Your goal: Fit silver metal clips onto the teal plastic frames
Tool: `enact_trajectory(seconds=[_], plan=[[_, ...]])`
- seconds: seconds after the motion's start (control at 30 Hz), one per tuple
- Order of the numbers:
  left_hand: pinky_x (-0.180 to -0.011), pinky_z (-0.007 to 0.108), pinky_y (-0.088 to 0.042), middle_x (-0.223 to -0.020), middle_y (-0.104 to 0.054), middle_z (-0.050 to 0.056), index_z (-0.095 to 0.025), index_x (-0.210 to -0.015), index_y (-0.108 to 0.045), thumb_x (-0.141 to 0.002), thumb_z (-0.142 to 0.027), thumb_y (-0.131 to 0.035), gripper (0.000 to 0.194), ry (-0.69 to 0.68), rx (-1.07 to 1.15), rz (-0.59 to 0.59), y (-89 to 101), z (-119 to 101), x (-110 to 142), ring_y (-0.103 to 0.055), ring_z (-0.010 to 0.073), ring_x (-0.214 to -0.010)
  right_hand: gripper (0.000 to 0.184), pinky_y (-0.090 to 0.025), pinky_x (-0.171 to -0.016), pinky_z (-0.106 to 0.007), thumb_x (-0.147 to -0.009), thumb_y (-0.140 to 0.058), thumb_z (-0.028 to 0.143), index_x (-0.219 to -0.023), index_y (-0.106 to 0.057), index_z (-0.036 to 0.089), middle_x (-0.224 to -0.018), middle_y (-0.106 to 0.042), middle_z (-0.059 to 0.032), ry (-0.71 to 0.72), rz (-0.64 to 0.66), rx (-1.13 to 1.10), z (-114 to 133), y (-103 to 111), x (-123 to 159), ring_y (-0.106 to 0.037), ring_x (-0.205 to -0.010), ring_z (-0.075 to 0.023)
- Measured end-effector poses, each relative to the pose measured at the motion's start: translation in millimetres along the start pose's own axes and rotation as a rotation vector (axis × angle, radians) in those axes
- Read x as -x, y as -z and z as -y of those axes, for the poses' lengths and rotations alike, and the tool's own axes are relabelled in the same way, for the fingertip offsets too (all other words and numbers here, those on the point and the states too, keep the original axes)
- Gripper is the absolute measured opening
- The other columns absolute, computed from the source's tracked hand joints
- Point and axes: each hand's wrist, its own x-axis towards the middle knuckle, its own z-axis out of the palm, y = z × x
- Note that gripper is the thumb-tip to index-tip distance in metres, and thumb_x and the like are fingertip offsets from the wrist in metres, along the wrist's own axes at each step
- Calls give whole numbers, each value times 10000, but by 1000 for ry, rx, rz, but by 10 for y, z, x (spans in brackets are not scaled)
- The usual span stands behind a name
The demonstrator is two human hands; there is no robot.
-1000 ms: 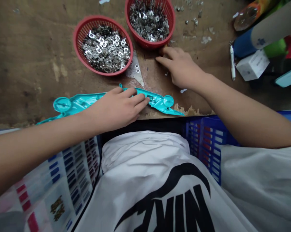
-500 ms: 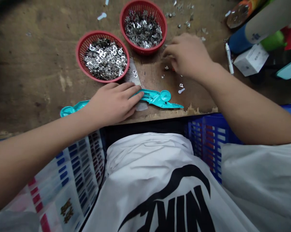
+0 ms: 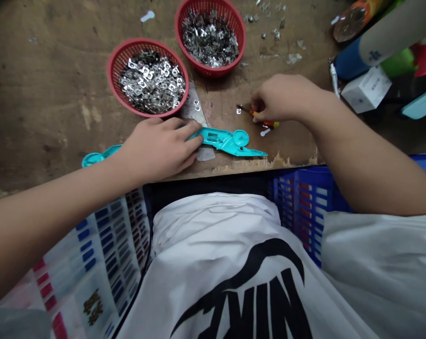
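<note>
While the left hand (image 3: 158, 148) is lying across it with its fingers spread and its grip unclenched, a long teal moulded plastic part (image 3: 222, 139) is resting on the worn wooden surface (image 3: 39, 94), just behind the chipped front edge (image 3: 283, 162). The part is glossy, with a round disc at each end and a rectangular recess beside the right disc; the left disc (image 3: 92, 160) is showing beyond the wrist. Its right end is tapering to a thin point (image 3: 258, 153) that is aiming rightward, and its long axis is running nearly parallel to the edge. A translucent plastic scrap (image 3: 206, 153) is poking out beneath it. The right hand (image 3: 282, 99) is grasping a small orange-handled tool (image 3: 267, 124) in a tight fingertip grip, just beside a loose silver pull tab (image 3: 238, 111). Two red mesh baskets (image 3: 110, 70) are standing behind the part, both filled with silver pull tabs (image 3: 151, 82). The wood is stretching well to the left, while a blue plastic crate (image 3: 301, 202) is sitting below the front edge.
</note>
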Motion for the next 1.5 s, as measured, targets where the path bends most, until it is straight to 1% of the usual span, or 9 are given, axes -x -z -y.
enact_trajectory(seconds=[0.23, 0.47, 0.7, 1.0, 1.1, 1.17, 1.27, 1.4, 1.5], plan=[[-1087, 698, -746, -1696, -859, 155, -356, -1569, -921, -1206, -335, -627, 468, 6, -11, -29, -15, -13, -4, -840, 473, -1493, 316, -663, -956, -488, -1098, -743, 270, -1314, -960, 196, -1268, -980, -220, 52, 29, 47, 54, 66, 10, -915, -1154, -422], [-1132, 716, -736, -1721, -840, 155, -357, -1556, -939, -1201, -338, -617, 480, 13, 3, 27, 28, -23, -16, -826, 476, -1522, 715, -674, -1302, -599, -1187, -579, 172, -1873, -774, 227, -1745, -859, -181, 24, -11, -56, 92, 114, 61, -859, -1571, -470], [-1158, 763, -726, -1705, -843, 161, -369, -1599, -911, -1199, -346, -590, 513, 1, 13, 1, -36, -15, -6, -813, 496, -1533, 669, -594, -1457, -717, -1254, -572, 202, -1896, -715, 78, -1801, -788, -286, 87, -38, -86, 18, 151, 80, -761, -1709, -560], [-1197, 816, -691, -1737, -824, 171, -393, -1604, -911, -1163, -354, -633, 523, 12, 113, -14, -35, -7, -13, -792, 532, -1559, 829, -527, -1505, -732, -1241, -533, 138, -2067, -475, 107, -1980, -612, -291, 92, 3, -130, 44, 175, 93, -633, -1827, -591], [-1193, 796, -690, -1727, -822, 161, -388, -1553, -919, -1186, -364, -591, 493, 10, 89, 2, -39, -11, -14, -788, 513, -1554, 775, -615, -1370, -672, -1188, -553, 124, -1958, -636, 108, -1842, -753, -309, 111, 41, -101, 41, 180, 87, -777, -1652, -561], [-1177, 789, -696, -1717, -824, 164, -385, -1545, -923, -1191, -365, -578, 494, 3, 65, -4, -45, -11, -13, -793, 511, -1534, 686, -656, -1109, -527, -1168, -582, 146, -1835, -744, 125, -1543, -914, -278, 96, 68, -89, 37, 184, 85, -893, -1255, -446], [-1181, 774, -699, -1717, -826, 165, -387, -1534, -932, -1177, -364, -642, 461, 19, 67, -24, -59, -9, -9, -807, 508, -1514, 585, -502, -825, -412, -1149, -604, 154, -1690, -822, 104, -1015, -905, -151, 91, 67, -117, 39, 192, 90, -712, -776, -293], [-1178, 768, -709, -1695, -837, 148, -423, -1538, -925, -1155, -377, -696, 448, 17, 71, -40, -70, -11, -7, -810, 498, -1509, 724, -530, -845, -404, -1147, -596, 124, -1852, -758, 144, -740, -747, -32, 94, 89, -155, 59, 217, 109, -734, -762, -308], [-1193, 791, -702, -1698, -835, 152, -417, -1537, -925, -1142, -377, -702, 456, 19, 72, -29, -70, -16, -8, -799, 514, -1527, 961, -607, -939, -440, -1158, -553, 111, -2101, -447, 260, -708, -735, -5, 78, 96, -124, 79, 239, 123, -792, -856, -349]])
